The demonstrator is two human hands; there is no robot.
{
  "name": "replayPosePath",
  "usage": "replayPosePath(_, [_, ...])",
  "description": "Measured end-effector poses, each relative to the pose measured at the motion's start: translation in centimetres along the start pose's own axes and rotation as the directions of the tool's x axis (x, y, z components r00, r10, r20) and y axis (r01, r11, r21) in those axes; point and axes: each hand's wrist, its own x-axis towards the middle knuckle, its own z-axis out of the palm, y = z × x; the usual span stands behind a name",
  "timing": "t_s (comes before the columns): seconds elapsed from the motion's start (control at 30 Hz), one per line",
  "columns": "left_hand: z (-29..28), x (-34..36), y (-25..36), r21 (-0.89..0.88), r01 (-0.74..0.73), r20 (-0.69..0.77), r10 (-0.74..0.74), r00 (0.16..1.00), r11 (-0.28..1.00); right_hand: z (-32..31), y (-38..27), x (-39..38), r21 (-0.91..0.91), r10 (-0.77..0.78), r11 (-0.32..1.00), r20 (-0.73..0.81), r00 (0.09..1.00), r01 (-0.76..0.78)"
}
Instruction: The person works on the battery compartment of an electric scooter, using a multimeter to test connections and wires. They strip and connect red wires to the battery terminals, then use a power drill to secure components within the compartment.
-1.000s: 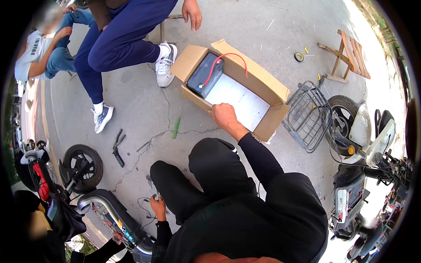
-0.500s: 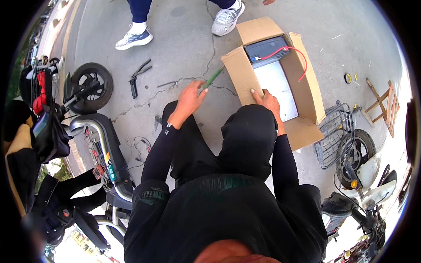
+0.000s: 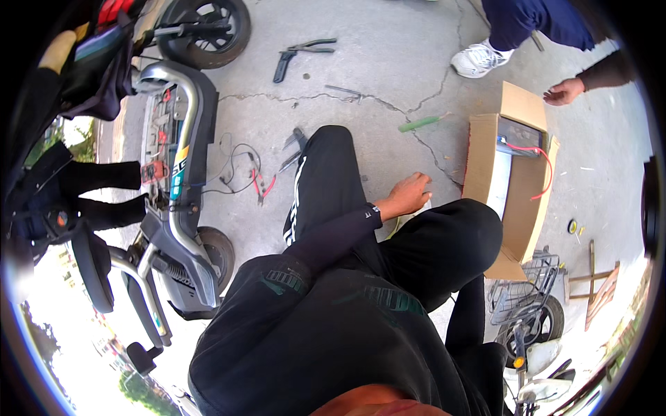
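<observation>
Where the grey ground [image 3: 374,62] stretches to the right of the frame, a cardboard box [image 3: 525,215] stands with flaps open. Inside, at its upper end, sits a black battery [image 3: 525,134], and from it a red cable [image 3: 550,171] arches over toward the box's right wall, its loose end hanging lower down. Below the battery, a pale, shiny surface [image 3: 498,182] shows in the left part of the box, partly covered by the left flap. The left hand [image 3: 408,195] is near the centre, between the left knee [image 3: 329,156] and right knee [image 3: 465,232], apart from the box; its fingers are bent, and I cannot tell whether they grip anything. Since the right hand is hidden, I cannot tell its fingers' state. A green-handled tool [image 3: 418,124] lies left of the box. Near the box's upper right corner hangs a co-worker's hand [image 3: 565,91]. Farther out, pliers [image 3: 305,48] lie at upper centre, and a wire basket [image 3: 534,277] is at lower right.
</observation>
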Motion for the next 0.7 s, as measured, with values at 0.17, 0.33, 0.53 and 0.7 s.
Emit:
replayPosePath(0.17, [-5.8, 5.3, 5.7, -0.026, -0.200, -0.114, 0.196, 0.974, 0.979, -1.1, -6.6, 1.0, -0.203, -0.022, 0.979, -0.090, 0.996, 0.004])
replayPosePath(0.33, [-2.5, 12.8, 12.3, 0.193, -0.395, -0.062, 0.413, 0.908, 0.898, -0.8, -4.7, -0.3, -0.049, -0.004, 0.999, -0.108, 0.994, -0.001])
replayPosePath(0.53, [1.9, 15.2, 13.4, 0.494, -0.254, -0.071, 0.330, 0.941, 0.831, -7.1, -5.3, -0.3, 0.371, -0.088, 0.928, 0.287, 0.954, -0.026])
replayPosePath(0.7, [4.3, 15.9, 10.5, 0.575, -0.321, -0.114, 0.463, 0.879, 0.752, -13.6, -4.5, 1.3, 0.556, -0.180, 0.811, -0.061, 0.982, 0.184])
